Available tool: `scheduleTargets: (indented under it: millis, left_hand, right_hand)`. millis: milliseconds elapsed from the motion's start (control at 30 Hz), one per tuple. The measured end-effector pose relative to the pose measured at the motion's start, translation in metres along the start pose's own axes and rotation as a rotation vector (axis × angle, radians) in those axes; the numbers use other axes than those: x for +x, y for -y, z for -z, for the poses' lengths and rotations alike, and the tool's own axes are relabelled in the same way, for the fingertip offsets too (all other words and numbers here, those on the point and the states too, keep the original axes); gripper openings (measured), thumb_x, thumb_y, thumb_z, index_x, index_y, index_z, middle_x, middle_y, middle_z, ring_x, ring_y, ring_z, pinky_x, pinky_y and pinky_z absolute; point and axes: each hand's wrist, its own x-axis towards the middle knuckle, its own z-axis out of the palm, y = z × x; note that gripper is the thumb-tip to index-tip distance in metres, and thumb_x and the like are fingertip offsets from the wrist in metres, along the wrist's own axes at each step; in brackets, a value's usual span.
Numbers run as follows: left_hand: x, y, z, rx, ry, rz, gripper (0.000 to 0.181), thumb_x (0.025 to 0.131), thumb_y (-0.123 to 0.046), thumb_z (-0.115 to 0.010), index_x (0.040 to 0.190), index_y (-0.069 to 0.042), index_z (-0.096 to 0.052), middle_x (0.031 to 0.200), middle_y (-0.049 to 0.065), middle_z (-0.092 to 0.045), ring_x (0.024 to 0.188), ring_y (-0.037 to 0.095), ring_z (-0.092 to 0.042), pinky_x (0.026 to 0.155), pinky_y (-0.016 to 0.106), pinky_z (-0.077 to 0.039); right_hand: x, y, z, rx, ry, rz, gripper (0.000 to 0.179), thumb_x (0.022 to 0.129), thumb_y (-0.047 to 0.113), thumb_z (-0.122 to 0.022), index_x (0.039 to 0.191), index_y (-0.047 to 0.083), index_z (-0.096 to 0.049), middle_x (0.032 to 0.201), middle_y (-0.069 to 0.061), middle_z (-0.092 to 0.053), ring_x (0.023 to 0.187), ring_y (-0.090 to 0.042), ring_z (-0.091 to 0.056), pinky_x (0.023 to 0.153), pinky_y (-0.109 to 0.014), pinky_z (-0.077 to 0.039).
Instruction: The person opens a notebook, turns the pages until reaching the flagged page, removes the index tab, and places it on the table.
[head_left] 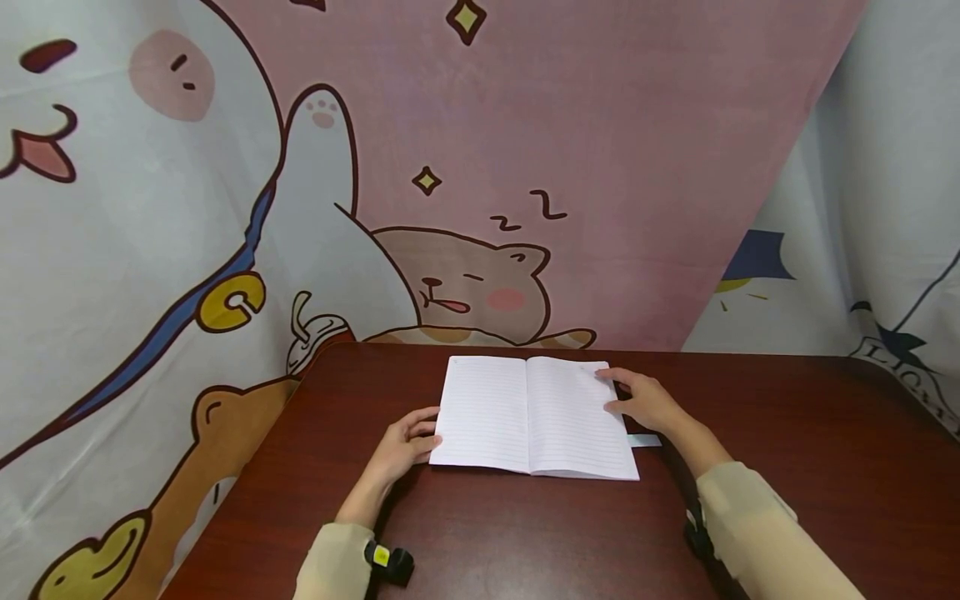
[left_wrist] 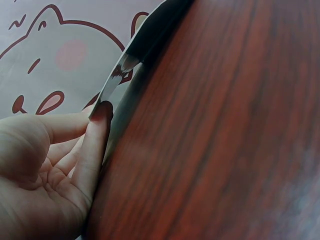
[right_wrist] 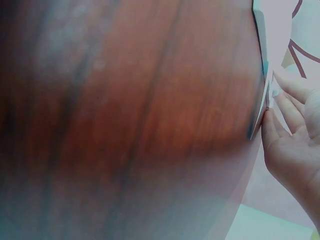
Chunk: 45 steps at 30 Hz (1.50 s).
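An open notebook (head_left: 487,417) with white lined pages lies on the dark red-brown table, both pages facing up. At its left edge, my left hand (head_left: 405,446) grips the notebook, thumb on the page. The left wrist view has the thumb and a finger of that hand (left_wrist: 65,155) pinching the edge, where the underside looks dark. My right hand (head_left: 648,400) is at the upper right edge of the right page, index finger and thumb on the paper. From the right wrist, the fingertips of this hand (right_wrist: 295,125) pinch the thin page edge (right_wrist: 261,112).
A pale blue strip (head_left: 643,440) sticks out from under the notebook's right side. The wooden table (head_left: 570,542) reaches back to a hanging cloth (head_left: 660,167) printed with cartoon animals. Each wrist wears a black strapped device (head_left: 392,562).
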Motion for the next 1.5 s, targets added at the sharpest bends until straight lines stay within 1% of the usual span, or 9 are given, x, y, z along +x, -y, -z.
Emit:
scheduleTargets:
  millis: [267,500,633,767,933,1000,1100,1367,1500]
  left_hand:
    - [0.0004,0.0025,-0.0005,-0.001,-0.017,-0.003,0.049,0.094,-0.005,-0.066,0.141,-0.002,-0.052,0.125,0.024,-0.066,0.088,0.014,-0.069,0.073,0.028,-0.058]
    - [-0.0004,0.0055,0.0025,0.002,0.005,-0.066,0.049,0.093,-0.008,-0.067,0.14,0.001,-0.052,0.119,0.018,-0.069,0.086,0.01,-0.069,0.072,0.027,-0.058]
    - [-0.0008,0.0045,0.0019,0.0,-0.004,-0.033,0.05,0.093,-0.006,-0.066,0.141,0.0,-0.051,0.123,0.022,-0.067,0.087,0.011,-0.069,0.073,0.027,-0.058]
    - [-0.0005,0.0031,0.0007,0.001,-0.014,-0.005,0.05,0.094,-0.004,-0.065,0.142,-0.001,-0.05,0.127,0.025,-0.064,0.088,0.012,-0.069,0.074,0.027,-0.058]
    - [-0.0012,0.0024,0.0001,0.0,-0.024,-0.005,0.05,0.094,-0.004,-0.065,0.142,-0.001,-0.051,0.126,0.025,-0.064,0.088,0.012,-0.069,0.073,0.027,-0.058]
    - [-0.0015,0.0024,-0.0001,-0.002,-0.025,-0.011,0.049,0.094,-0.004,-0.065,0.141,0.0,-0.051,0.125,0.025,-0.065,0.088,0.013,-0.069,0.073,0.027,-0.058]
    - [-0.0014,0.0027,-0.0001,-0.003,-0.025,-0.012,0.049,0.094,-0.003,-0.065,0.141,0.0,-0.051,0.125,0.025,-0.065,0.087,0.013,-0.069,0.073,0.027,-0.059]
    - [0.0017,0.0041,-0.0003,-0.012,-0.021,-0.003,0.049,0.094,-0.003,-0.064,0.141,-0.003,-0.052,0.126,0.024,-0.065,0.09,0.014,-0.07,0.075,0.028,-0.058]
    - [0.0014,0.0026,-0.0006,-0.013,-0.014,-0.009,0.049,0.095,-0.004,-0.064,0.142,-0.003,-0.051,0.126,0.024,-0.064,0.092,0.015,-0.07,0.077,0.03,-0.059]
  right_hand:
    - [0.0006,-0.0002,-0.0016,-0.009,-0.028,0.013,0.048,0.088,0.007,-0.074,0.134,0.005,-0.06,0.144,-0.03,-0.05,0.13,-0.052,-0.048,0.105,-0.062,-0.041]
    - [0.003,-0.0019,-0.0027,-0.033,-0.049,0.039,0.044,0.086,0.005,-0.075,0.128,0.006,-0.064,0.136,-0.027,-0.058,0.121,-0.047,-0.056,0.101,-0.06,-0.046]
    - [0.0035,-0.0021,-0.0033,-0.054,-0.067,0.076,0.042,0.084,0.003,-0.076,0.125,0.006,-0.066,0.114,-0.021,-0.068,0.1,-0.034,-0.063,0.086,-0.047,-0.053]
    - [0.003,-0.001,-0.0044,-0.022,-0.078,0.104,0.039,0.084,-0.002,-0.074,0.121,0.005,-0.067,0.092,-0.013,-0.067,0.083,-0.021,-0.059,0.069,-0.029,-0.049]
    - [0.0015,0.0005,-0.0065,0.029,-0.085,0.132,0.035,0.084,-0.005,-0.071,0.117,0.004,-0.069,0.102,-0.014,-0.072,0.082,-0.018,-0.06,0.064,-0.022,-0.048]
    - [0.0012,0.0014,-0.0071,0.036,-0.09,0.132,0.034,0.084,-0.005,-0.07,0.118,0.003,-0.068,0.11,-0.015,-0.072,0.085,-0.019,-0.061,0.066,-0.022,-0.049]
    - [0.0012,0.0024,-0.007,0.032,-0.099,0.12,0.036,0.084,-0.003,-0.071,0.12,0.002,-0.066,0.112,-0.017,-0.07,0.087,-0.021,-0.061,0.068,-0.024,-0.05]
    - [0.0033,0.0029,-0.006,-0.068,-0.072,0.067,0.062,0.084,0.006,-0.077,0.139,0.001,-0.051,0.102,-0.022,-0.064,0.09,-0.029,-0.059,0.074,-0.038,-0.05]
    - [0.0028,0.0045,-0.0046,-0.084,-0.055,0.059,0.065,0.086,0.008,-0.076,0.143,-0.001,-0.047,0.115,-0.028,-0.062,0.101,-0.036,-0.057,0.083,-0.048,-0.051]
